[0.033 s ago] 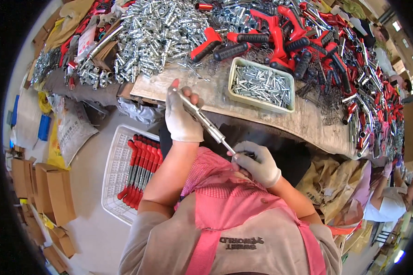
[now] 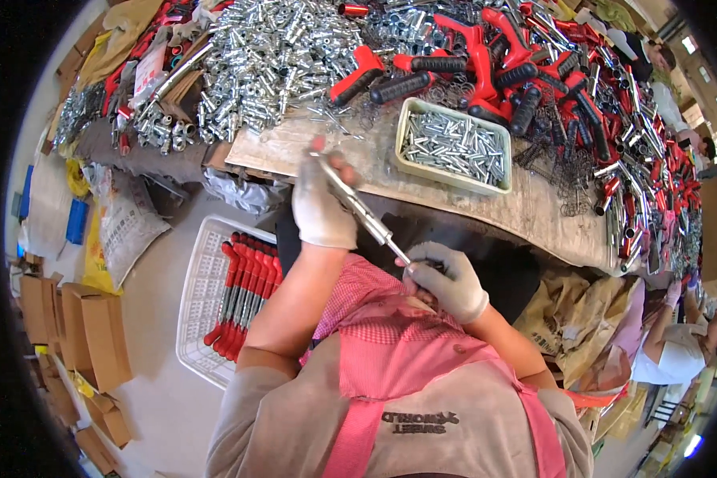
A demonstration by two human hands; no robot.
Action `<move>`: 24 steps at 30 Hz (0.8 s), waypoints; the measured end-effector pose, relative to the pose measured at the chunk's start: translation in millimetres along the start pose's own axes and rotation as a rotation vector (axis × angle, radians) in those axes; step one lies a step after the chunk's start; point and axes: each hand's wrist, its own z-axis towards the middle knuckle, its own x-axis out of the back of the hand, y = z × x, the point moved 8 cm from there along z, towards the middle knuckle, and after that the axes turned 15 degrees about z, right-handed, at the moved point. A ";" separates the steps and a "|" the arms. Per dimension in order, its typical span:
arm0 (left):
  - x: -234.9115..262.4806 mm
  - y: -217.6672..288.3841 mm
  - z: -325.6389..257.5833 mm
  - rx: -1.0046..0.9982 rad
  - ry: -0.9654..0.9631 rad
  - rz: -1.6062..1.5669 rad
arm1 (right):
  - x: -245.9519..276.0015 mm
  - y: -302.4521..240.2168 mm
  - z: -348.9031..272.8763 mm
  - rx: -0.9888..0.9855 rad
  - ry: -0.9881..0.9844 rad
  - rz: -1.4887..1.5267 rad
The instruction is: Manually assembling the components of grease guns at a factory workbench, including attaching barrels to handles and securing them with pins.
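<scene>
My left hand [image 2: 324, 203] wears a white glove with the fingertips bare and is closed around a silver metal tube [image 2: 364, 213]. The tube slants down to the right, above my lap and close to the table's front edge. From its lower end a thin rod runs to my right hand [image 2: 448, 279], also gloved in white. My right fingers are pinched on the rod's end, where a small dark part shows; its shape is hidden. Just beyond, on the table, a cream plastic tray [image 2: 403, 163] holds many short silver pins [image 2: 454, 150].
Heaped silver fittings [image 2: 275, 60] cover the far left of the wooden table [image 2: 358, 171]. Red-and-black handles [image 2: 486, 68], springs [image 2: 573, 179] and tubes lie to the right. A white basket [image 2: 191, 319] with red-ended tools stands on the floor at left, near cardboard boxes [image 2: 99, 331]. Another person [image 2: 673, 350] sits far right.
My left hand has shifted slightly right and downward along with the tube, its fingertips blurred. My right hand has barely moved and keeps its pinch.
</scene>
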 end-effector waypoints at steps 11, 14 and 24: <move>-40.4 -81.4 -61.4 0.502 -0.274 0.087 | 68.8 -33.0 -3.2 0.276 0.269 0.137; -49.0 -101.2 -94.2 0.749 -0.496 0.234 | 69.8 -51.1 10.7 0.318 0.268 0.015; -85.2 -80.0 -102.2 0.409 -0.711 0.680 | 89.6 -69.3 10.4 0.318 0.205 0.284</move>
